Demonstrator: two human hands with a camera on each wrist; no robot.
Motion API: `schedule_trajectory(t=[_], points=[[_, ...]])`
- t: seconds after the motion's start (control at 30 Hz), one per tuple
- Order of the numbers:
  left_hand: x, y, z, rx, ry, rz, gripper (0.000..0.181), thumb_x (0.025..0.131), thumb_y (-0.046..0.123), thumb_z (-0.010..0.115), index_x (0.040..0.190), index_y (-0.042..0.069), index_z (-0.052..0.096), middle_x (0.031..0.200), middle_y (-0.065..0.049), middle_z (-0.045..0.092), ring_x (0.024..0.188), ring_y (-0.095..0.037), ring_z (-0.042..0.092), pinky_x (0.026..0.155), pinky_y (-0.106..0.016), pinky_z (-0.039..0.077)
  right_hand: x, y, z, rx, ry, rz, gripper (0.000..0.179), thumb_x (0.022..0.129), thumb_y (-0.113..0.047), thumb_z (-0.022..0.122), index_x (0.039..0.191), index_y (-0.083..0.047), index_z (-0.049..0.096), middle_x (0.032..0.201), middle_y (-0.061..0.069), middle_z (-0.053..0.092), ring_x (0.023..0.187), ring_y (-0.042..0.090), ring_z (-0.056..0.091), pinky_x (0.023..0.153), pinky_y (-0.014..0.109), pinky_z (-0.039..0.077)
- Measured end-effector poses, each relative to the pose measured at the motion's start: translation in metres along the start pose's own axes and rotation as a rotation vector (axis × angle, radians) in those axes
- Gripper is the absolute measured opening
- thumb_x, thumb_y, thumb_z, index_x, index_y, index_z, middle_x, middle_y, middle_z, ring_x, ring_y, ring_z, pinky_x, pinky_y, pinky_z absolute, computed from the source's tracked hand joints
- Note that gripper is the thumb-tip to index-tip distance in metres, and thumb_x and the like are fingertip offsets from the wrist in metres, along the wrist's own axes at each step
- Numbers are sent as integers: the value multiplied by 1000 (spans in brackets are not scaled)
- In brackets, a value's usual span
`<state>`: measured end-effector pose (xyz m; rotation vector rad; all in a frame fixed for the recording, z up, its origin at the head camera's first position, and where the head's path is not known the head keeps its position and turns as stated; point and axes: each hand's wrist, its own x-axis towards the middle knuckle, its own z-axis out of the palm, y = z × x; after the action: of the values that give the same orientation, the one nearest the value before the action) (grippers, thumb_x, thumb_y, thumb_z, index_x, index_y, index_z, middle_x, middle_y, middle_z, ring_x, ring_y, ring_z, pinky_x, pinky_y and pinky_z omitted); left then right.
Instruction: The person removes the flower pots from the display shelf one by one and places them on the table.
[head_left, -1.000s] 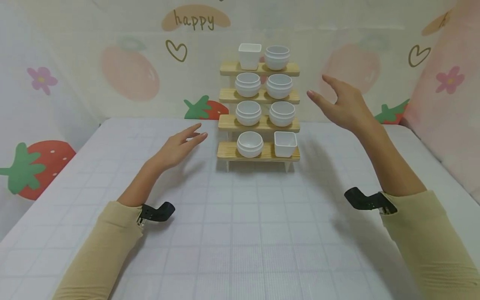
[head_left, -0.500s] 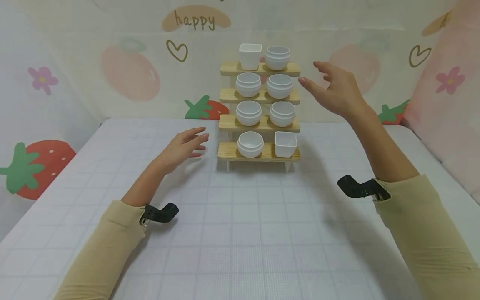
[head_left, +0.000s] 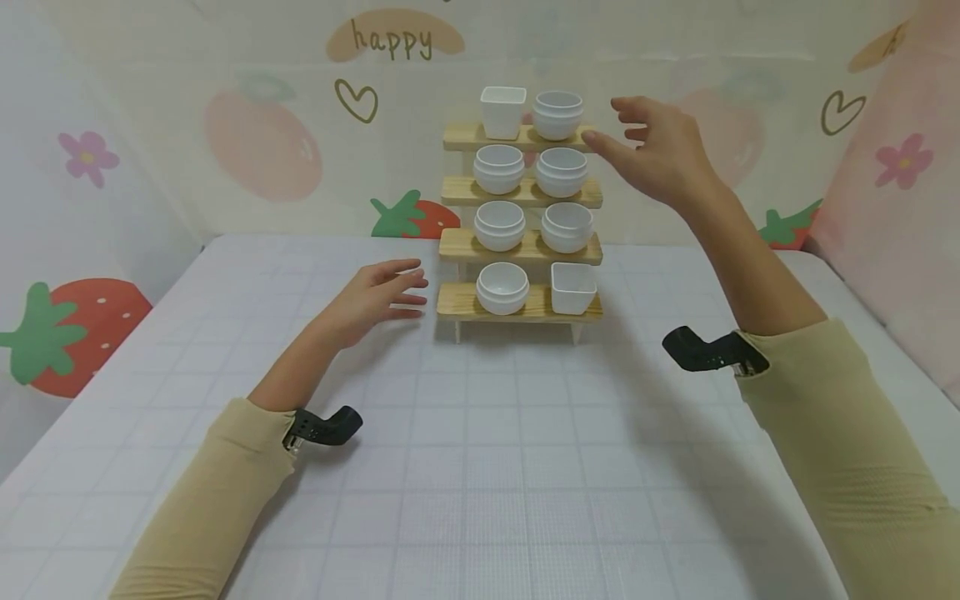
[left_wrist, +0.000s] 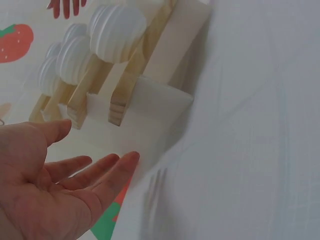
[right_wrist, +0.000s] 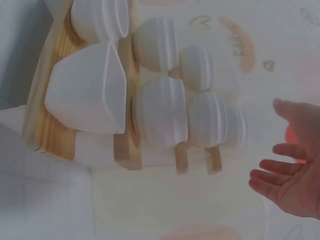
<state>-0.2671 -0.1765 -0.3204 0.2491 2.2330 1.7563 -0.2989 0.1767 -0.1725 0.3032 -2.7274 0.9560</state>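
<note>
A stepped wooden stand (head_left: 465, 310) with four shelves bears white pots in pairs. On the top shelf are a square pot (head_left: 503, 113) and a round pot (head_left: 558, 117). Round pots fill both middle shelves; the lowest has a round pot (head_left: 502, 289) beside a square pot (head_left: 573, 289). My right hand (head_left: 656, 150) is raised beside the top shelf, thumb nearest its round pot, holding nothing. Left of the lowest shelf hovers my left hand (head_left: 367, 302), fingers extended and empty. In the left wrist view that hand (left_wrist: 65, 185) lies alongside the stand's end.
The stand is on a table with a white gridded cloth (head_left: 495, 467), close to the printed back wall (head_left: 390, 150). Side walls rise at left and right. Each wrist wears a black camera mount, one at the left sleeve (head_left: 326, 427), one at the right (head_left: 705, 350).
My right hand has risen and moved left toward the top shelf. My left hand has shifted slightly right toward the stand, its fingers spreading. The pots have stayed in place.
</note>
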Motion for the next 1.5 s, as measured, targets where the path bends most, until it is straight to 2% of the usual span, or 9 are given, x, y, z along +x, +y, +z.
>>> schedule_trajectory(t=[0.33, 0.6, 0.73, 0.93, 1.23, 1.5], points=[[0, -1, 1, -23, -1, -44, 58, 115, 22, 46, 165, -1, 27, 157, -27, 46, 140, -42, 54, 118, -49, 49, 13, -15, 1, 5, -1, 30, 72, 105, -51, 59, 164, -12, 40, 165, 10, 44, 148, 27, 49, 120, 44, 49], [-1, -2, 5, -86, -13, -55, 57, 115, 19, 46, 164, -3, 28, 156, -29, 46, 141, -43, 52, 117, -46, 50, 23, -24, 5, 37, -14, 37, 69, 106, -48, 60, 162, -12, 43, 163, 12, 46, 146, 28, 52, 117, 40, 51], [-2, -1, 7, -107, -26, -49, 56, 115, 17, 44, 164, -5, 27, 157, -30, 45, 141, -42, 52, 115, -40, 53, 28, -27, 8, 43, -24, 32, 68, 106, -47, 61, 162, -12, 44, 163, 12, 47, 146, 28, 52, 116, 38, 52], [1, -1, 8, -129, -23, -72, 54, 116, 18, 43, 163, -4, 29, 157, -28, 47, 133, -34, 58, 104, -30, 60, 36, -31, 12, 55, -33, 35, 67, 106, -47, 61, 161, -11, 45, 162, 11, 48, 146, 26, 52, 116, 34, 52], [2, 2, 12, -176, -19, -104, 53, 115, 17, 45, 162, -6, 32, 156, -28, 47, 129, -33, 59, 106, -32, 58, 48, -39, 14, 54, -42, 73, 68, 105, -50, 59, 161, -13, 45, 161, 9, 49, 146, 25, 49, 116, 30, 51], [1, 4, 16, -214, 0, -118, 52, 114, 14, 47, 159, -8, 36, 152, -27, 48, 108, -16, 65, 95, -23, 63, 53, -46, 14, 42, -10, 100, 65, 106, -49, 59, 160, -15, 47, 159, 8, 51, 145, 23, 50, 115, 27, 50]])
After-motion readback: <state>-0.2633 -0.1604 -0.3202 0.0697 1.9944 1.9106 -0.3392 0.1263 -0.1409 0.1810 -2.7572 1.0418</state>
